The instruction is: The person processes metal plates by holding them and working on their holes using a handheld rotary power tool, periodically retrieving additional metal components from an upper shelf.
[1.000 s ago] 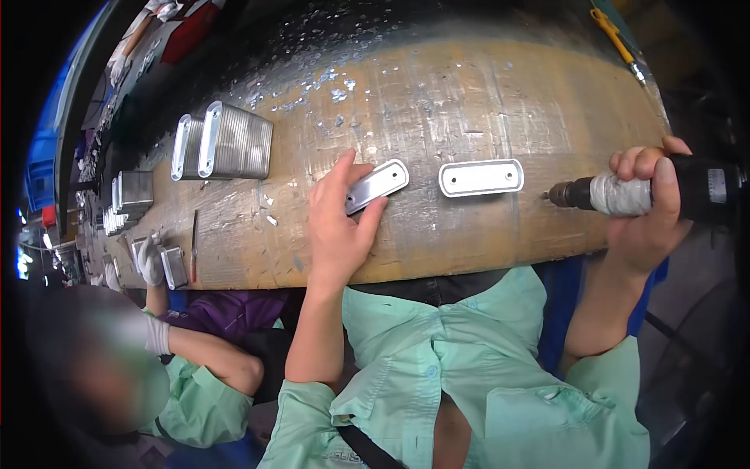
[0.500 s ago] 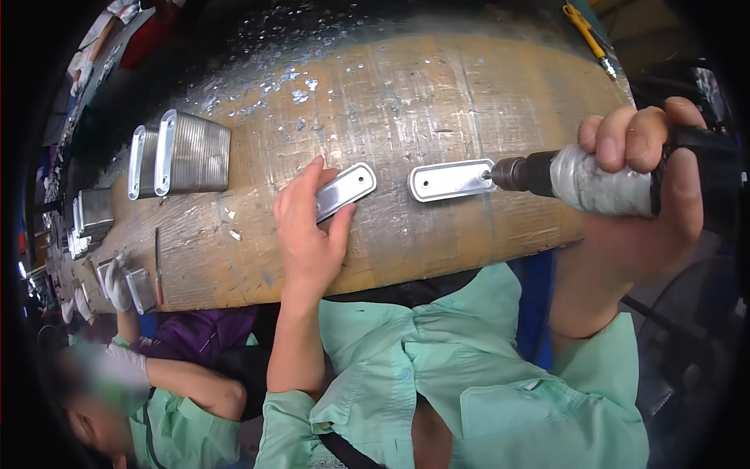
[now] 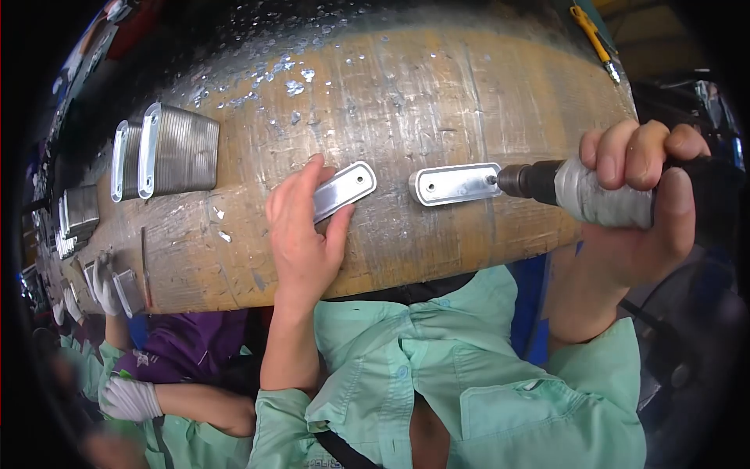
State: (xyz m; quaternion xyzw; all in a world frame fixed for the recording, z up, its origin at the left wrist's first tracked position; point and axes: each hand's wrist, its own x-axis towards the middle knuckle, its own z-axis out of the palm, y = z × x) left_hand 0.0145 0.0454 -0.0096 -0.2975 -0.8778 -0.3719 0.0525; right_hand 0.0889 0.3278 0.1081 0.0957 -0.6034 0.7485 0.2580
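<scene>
My left hand (image 3: 301,227) lies on the bench with thumb and fingers around a silver, round-ended metal plate (image 3: 342,192). A small hole shows at the plate's far end; my fingers cover the near end. To the right lies a second metal plate (image 3: 457,184) of the same shape, with a hole at its left end. My right hand (image 3: 641,168) grips a dark power drill (image 3: 539,180), its barrel wrapped in whitish tape. The drill points left, and its tip is at the right end of the second plate. Whether the bit touches the metal I cannot tell.
Stacks of metal plates (image 3: 183,152) stand at the left on the worn bench (image 3: 375,102). Metal flakes (image 3: 293,86) lie at the back, and a yellow-handled tool (image 3: 592,35) at the back right. A co-worker's gloved hand (image 3: 105,285) is at the lower left.
The drill and my right hand have shifted slightly down in view, with the tip still at the second plate's right end. The co-worker's arm at the lower left has moved.
</scene>
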